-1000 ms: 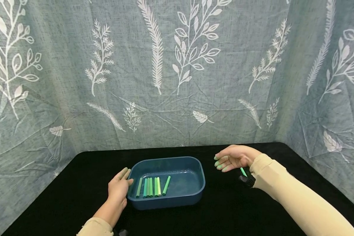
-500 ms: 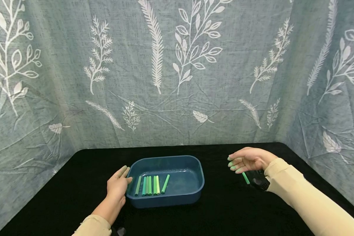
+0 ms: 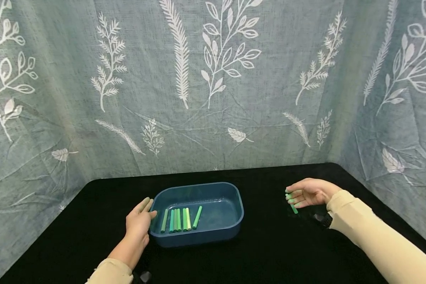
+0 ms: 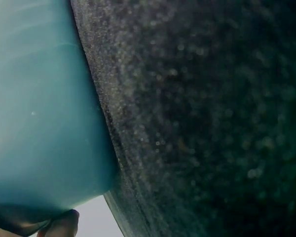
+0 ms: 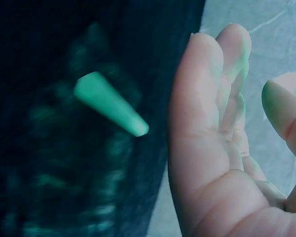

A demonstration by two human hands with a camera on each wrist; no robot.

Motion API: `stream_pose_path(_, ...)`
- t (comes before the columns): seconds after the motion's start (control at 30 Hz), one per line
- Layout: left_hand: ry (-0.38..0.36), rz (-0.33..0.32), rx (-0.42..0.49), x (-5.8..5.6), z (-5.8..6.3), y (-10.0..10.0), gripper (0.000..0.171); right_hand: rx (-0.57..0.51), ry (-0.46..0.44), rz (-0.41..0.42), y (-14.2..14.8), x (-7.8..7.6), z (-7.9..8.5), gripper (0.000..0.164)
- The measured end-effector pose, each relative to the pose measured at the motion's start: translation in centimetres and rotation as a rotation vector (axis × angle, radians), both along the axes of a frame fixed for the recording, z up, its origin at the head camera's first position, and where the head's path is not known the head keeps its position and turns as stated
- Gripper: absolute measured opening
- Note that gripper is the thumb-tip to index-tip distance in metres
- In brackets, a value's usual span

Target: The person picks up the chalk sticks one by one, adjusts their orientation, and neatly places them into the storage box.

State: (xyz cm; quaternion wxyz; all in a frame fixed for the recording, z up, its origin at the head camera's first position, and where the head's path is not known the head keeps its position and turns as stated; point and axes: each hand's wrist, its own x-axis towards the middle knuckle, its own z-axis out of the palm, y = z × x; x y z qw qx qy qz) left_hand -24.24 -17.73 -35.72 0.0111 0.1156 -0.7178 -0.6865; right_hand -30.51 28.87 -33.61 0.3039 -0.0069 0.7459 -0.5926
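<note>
A dark blue tray [image 3: 213,237] sits on the black tabletop. My left hand [image 3: 136,221] holds its left side, thumb tip over the rim and fingers along the outer wall. In the left wrist view, a fingertip [image 4: 64,224] shows at the edge of the tray [image 4: 44,118]. Several chalk sticks [image 3: 177,219] in greens and pale yellow lie side by side inside, with one green stick [image 3: 197,217] tilted apart. My right hand [image 3: 310,193], fingertips dusted green, hovers with fingers extended near a loose green chalk stick [image 5: 111,103], which lies apart from it.
Green chalk smudges [image 5: 54,180] mark the black cloth around the loose stick. A grey-green curtain [image 3: 198,138] with white leaf prints hangs behind and at both sides of the table [image 3: 266,244].
My right hand has moved to the right, away from the tray, and now overlaps the loose chalk stick in the head view. My left hand stays at the tray; the view has shifted slightly.
</note>
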Motion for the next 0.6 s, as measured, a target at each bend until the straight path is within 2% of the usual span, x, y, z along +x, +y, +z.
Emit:
stream_pose_path(0.07,0.001,-0.003,-0.001,-0.1,0.1,0.0,0.06,-0.001,-0.007,-0.029,0.4,-0.1,-0.6,0.041)
stream_pose_path(0.17,-0.008,-0.002,0.001,-0.1,0.0,0.0,0.061,0.014,-0.011,-0.062,1.1,0.0,-1.5,0.039)
stream_pose_path(0.3,-0.012,0.003,0.013,0.0,0.0,0.0,0.061,0.037,-0.009,-0.081,1.8,0.0,-2.1,0.054)
stream_pose_path(0.6,-0.016,0.015,0.003,0.2,0.0,0.1,0.06,0.083,-0.018,-0.13,2.3,-0.4,-2.6,0.056)
